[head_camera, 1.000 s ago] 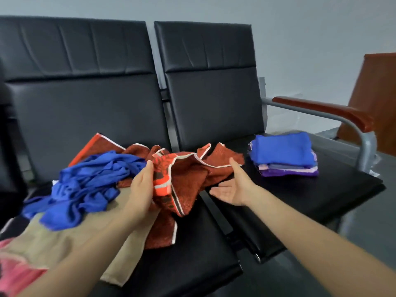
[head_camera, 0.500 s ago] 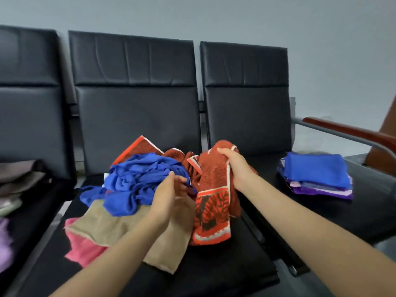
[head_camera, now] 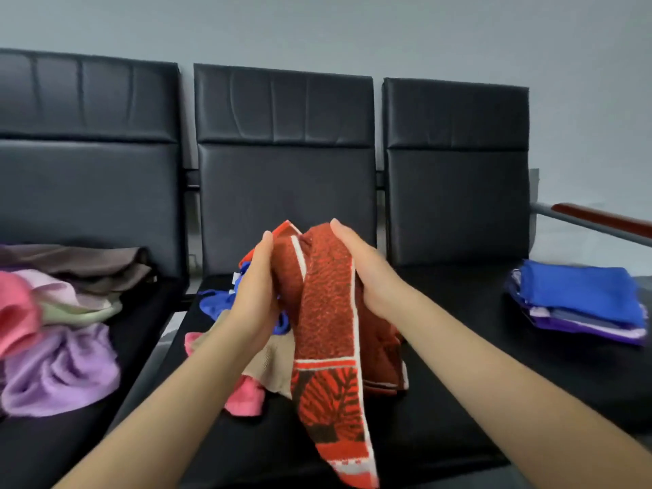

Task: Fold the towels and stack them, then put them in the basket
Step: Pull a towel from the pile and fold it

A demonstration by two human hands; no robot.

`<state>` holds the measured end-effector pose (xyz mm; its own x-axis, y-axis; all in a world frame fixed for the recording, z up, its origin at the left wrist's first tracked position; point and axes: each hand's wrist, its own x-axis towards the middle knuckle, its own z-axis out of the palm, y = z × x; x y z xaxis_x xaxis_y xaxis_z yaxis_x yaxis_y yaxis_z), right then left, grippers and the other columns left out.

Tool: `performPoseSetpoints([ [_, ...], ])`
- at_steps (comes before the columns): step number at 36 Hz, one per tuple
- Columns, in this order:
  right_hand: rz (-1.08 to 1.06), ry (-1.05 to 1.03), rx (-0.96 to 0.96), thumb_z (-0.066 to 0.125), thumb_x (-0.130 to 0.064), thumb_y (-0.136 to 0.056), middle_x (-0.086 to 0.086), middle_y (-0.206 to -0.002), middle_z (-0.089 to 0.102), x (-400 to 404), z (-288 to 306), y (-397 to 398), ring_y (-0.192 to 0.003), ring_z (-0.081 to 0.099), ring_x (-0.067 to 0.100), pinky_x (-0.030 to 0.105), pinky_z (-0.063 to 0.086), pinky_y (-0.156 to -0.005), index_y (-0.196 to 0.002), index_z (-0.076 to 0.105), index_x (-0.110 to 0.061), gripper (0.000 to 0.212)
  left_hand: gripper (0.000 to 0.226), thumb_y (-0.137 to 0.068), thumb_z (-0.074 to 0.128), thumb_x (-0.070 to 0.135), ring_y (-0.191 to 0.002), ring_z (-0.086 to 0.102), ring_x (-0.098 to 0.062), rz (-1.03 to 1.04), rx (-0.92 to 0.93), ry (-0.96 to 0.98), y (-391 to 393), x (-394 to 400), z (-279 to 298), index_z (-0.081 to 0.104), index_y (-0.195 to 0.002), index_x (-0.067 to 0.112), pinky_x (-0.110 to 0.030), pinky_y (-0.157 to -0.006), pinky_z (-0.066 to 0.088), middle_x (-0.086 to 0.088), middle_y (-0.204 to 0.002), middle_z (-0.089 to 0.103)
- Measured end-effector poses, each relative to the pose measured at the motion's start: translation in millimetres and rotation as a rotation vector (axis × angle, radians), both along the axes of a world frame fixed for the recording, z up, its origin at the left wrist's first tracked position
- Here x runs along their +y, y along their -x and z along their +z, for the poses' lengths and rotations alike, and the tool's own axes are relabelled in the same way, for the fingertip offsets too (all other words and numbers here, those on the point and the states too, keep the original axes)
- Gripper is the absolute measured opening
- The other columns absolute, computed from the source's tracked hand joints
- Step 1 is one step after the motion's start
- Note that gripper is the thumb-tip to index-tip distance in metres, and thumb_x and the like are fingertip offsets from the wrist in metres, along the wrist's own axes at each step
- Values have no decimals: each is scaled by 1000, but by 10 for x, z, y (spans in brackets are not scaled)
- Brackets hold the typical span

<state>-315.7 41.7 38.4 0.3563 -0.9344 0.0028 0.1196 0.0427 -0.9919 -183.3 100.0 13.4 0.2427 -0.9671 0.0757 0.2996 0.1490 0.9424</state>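
both hands [head_camera: 255, 294] gripping red towel [head_camera: 328, 312], folded stack [head_camera: 578, 301] right seat

Light was soft, even and rather dim, with no hard shadows. Faint sheen lay on the black seat backs [head_camera: 284, 104]. Left of them, the pink cloth [head_camera: 16, 312] at the frame's edge was blurred. Wide-angle distortion bowed the seat row.

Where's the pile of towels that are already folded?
In the head view the folded stack, blue towel on top, sits on the rightmost black seat, far right, below the wooden armrest and apart from both hands.
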Motion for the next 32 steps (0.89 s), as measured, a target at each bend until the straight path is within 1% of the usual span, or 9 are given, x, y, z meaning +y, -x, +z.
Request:
performPoseSetpoints([
  [3,-90,51,113,63,-50,-88,-14,-87,67,51,-263,-22,-93,62,4,23,39,-96,-98,68,-21,31,70,-72,64,68,-106,67,-22,11,-54,-97,-78,62,-95,66,-121,18,-39,-94,51,-5,-115,70],
  [6,-109,85,344,46,-58,-93,-3,-123,64,61,-413,-42,-120,54,20,30,33,-110,-126,62,-18,55,34,-88,66,35,-100,68,-23,124,-123,-150,-154,43,-225,70,-112,12,-42,-99,49,-6,-104,74],
  [9,-136,184,441,36,-49,-101,3,-130,59,63,-426,-11,-126,50,22,27,32,-106,-130,59,-13,52,24,-91,62,20,-92,70,-24,210,-102,-150,-220,32,-254,70,-109,7,-38,-92,53,-10,-98,74],
  [14,-368,189,304,41,-41,-100,10,-117,65,-44,-312,94,-115,58,27,34,42,-103,-118,64,-3,48,10,-88,62,18,-75,66,-21,350,-101,-110,-406,66,-67,67,-82,11,-35,-79,54,-7,-81,70],
  [18,-374,213,118,49,-30,-100,5,-99,72,-68,-206,245,-100,67,22,37,50,-96,-96,71,-17,26,9,-80,75,19,-81,68,-21,402,-134,-43,-572,178,61,69,-82,14,-36,-82,54,-5,-85,72],
  [22,-267,267,-52,47,-11,-98,10,-106,73,50,-122,335,-104,67,26,38,51,-93,-100,73,-19,27,7,-83,68,21,-85,65,-21,572,-421,25,-671,298,40,68,-89,19,-36,-78,51,-2,-88,69],
  [26,-200,188,-121,52,-9,-84,19,-95,66,111,-201,419,-90,60,29,40,47,-83,-93,74,-9,24,30,-81,60,32,-90,60,-17,704,-692,58,-746,439,-29,64,-103,11,-33,-81,47,0,-95,66],
  [30,-151,87,194,51,-5,-84,20,-114,66,125,-640,495,-97,62,28,48,46,-100,-106,69,-5,29,41,-88,64,30,-105,57,-23,653,-906,-102,-824,470,-320,55,-121,10,-32,-87,42,-8,-114,63],
  [32,-63,47,437,47,1,-90,11,-106,68,163,-933,585,-87,65,27,44,52,-92,-98,67,-8,24,52,-87,66,34,-114,57,-29,532,-1029,-218,-866,471,-508,49,-131,12,-35,-92,43,-12,-124,61],
])
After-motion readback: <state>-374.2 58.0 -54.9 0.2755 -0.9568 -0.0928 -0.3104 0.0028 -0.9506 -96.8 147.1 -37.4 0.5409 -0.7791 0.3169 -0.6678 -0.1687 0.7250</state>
